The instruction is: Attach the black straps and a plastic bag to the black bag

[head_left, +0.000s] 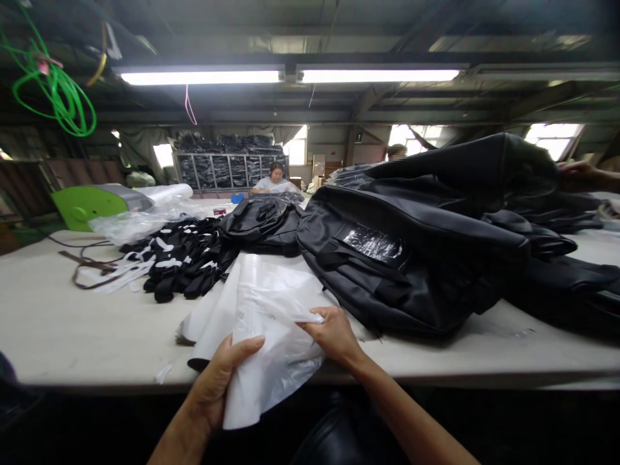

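Note:
A clear plastic bag (271, 336) hangs over the near edge of the table, lying on top of a stack of similar bags (213, 310). My left hand (220, 378) grips the bag's lower left side. My right hand (332, 336) pinches its upper right edge. Just beyond my right hand lies a large black backpack (411, 258) with a shiny plastic patch on its front, resting on the pale table (72, 323).
Black straps with white tags (179, 258) are piled at the left, beside another black bag (261, 223). More black bags (557, 213) are heaped at the right, where another person's hand (578, 173) reaches in. A person (275, 179) sits at the far end. A green machine (92, 203) stands at the far left.

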### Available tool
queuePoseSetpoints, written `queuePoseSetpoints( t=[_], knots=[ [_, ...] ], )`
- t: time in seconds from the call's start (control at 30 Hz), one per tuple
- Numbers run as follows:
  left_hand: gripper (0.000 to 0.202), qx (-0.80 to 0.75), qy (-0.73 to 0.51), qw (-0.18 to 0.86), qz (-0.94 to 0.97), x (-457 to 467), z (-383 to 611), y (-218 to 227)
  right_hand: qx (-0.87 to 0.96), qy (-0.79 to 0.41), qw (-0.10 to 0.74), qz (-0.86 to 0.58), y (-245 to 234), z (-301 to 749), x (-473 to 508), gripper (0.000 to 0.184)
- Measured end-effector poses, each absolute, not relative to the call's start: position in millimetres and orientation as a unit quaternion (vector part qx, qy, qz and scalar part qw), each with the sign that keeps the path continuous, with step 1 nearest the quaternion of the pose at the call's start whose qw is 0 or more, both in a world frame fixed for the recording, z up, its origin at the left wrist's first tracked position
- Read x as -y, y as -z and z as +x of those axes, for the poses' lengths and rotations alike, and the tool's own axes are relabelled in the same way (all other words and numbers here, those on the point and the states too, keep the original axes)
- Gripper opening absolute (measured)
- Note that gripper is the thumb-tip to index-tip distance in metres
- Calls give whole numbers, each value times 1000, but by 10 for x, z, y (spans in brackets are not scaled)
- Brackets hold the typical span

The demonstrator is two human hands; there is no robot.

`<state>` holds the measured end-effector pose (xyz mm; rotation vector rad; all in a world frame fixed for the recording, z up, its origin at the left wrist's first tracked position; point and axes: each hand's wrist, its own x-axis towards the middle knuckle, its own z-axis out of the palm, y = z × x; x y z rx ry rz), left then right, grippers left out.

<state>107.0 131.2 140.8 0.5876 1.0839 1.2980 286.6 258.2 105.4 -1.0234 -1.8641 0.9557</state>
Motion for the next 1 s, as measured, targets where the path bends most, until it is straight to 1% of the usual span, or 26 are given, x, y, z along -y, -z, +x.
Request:
queuePoseSetpoints(
  t=[0.1, 0.2, 0.23, 0.3, 0.37, 0.43, 0.5, 0.57, 0.6, 0.67, 0.7, 0.77, 0.87, 0.93, 1.0],
  knots=[
    [92, -490, -576, 617, 218, -1302, 1157, -1275, 743, -346, 390, -420, -991, 2788, -2668, 41],
    [98, -524, -600, 576, 184, -1174, 1145, -1278, 734, -345, 401, -426, -916, 2818, -2823, 41],
    [95, -536, -614, 554, 167, -1107, 1106, -1326, 724, -339, 412, -437, -887, 2866, -2891, 40],
    [78, -545, -660, 496, 149, -969, 978, -1479, 697, -326, 434, -468, -822, 3001, -3027, 38],
    [64, -545, -698, 427, 183, -884, 827, -1657, 673, -322, 450, -492, -761, 3134, -3112, 40],
    [65, -555, -698, 377, 253, -912, 708, -1808, 662, -318, 460, -499, -724, 3199, -3101, 46],
    [74, -585, -665, 341, 314, -1076, 647, -1909, 658, -302, 474, -502, -722, 3174, -2983, 50],
    [75, -644, -607, 265, 383, -1352, 623, -1966, 655, -264, 497, -505, -747, 3086, -2790, 51],
    [73, -687, -554, 202, 424, -1516, 613, -1982, 653, -244, 512, -503, -763, 3035, -2680, 52],
    [68, -770, -409, 68, 484, -1855, 583, -1985, 647, -214, 544, -489, -784, 2945, -2458, 52],
    [65, -791, -352, 32, 499, -2014, 563, -1972, 647, -209, 559, -475, -785, 2915, -2353, 50],
    [61, -807, -282, 14, 519, -2272, 529, -1916, 660, -213, 574, -436, -763, 2895, -2165, 43],
    [60, -802, -244, 9, 545, -2387, 565, -1792, 701, -248, 565, -357, -685, 2964, -1933, 27],
    [54, -797, -232, -17, 558, -2213, 681, -1732, 715, -306, 539, -323, -627, 3065, -1808, 22],
    [42, -771, -251, -37, 584, -1858, 855, -1722, 701, -392, 496, -329, -593, 3192, -1717, 24]
  ],
)
